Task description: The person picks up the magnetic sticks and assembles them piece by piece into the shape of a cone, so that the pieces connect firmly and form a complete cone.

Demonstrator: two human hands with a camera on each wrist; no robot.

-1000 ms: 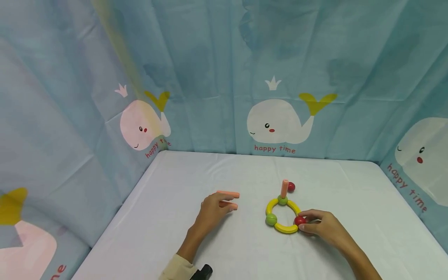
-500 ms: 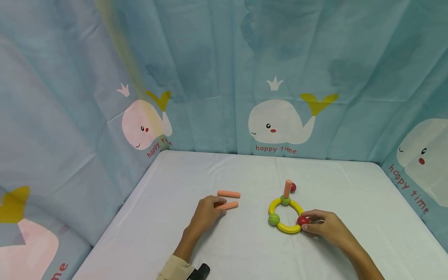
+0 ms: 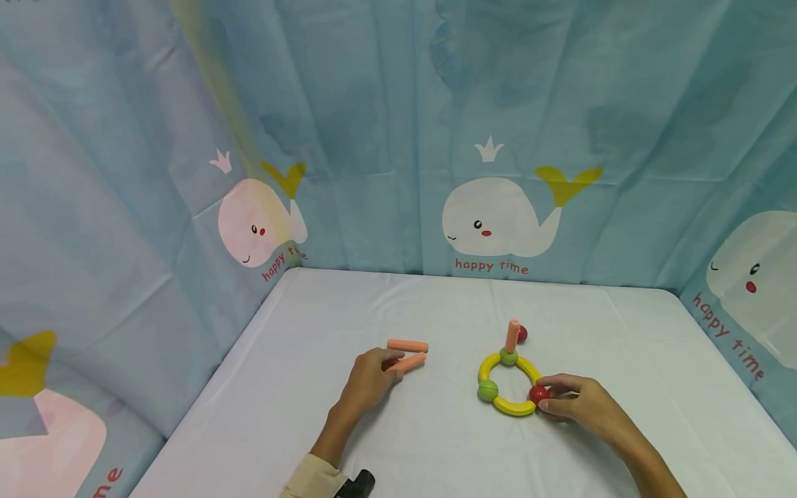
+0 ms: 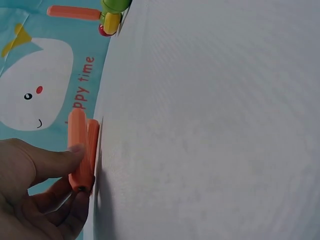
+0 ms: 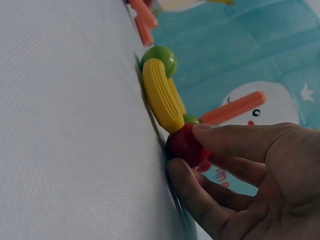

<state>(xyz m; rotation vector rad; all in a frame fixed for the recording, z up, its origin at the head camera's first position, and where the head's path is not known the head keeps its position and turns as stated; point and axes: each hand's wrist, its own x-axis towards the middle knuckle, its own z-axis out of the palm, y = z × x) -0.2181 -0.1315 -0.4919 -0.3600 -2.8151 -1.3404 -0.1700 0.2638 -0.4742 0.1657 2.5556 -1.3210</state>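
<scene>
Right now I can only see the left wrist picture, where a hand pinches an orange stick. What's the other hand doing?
Observer: The right hand is pinching a red ball.
Operator: Okay! What shape is the toy at the top of my picture?
Observer: In the head view it's a ring, with three yellow curved pieces.
Operator: How many red balls are there altogether?
Observer: Two: the pinched one and a second red ball, partly hidden behind the standing orange stick.
</scene>
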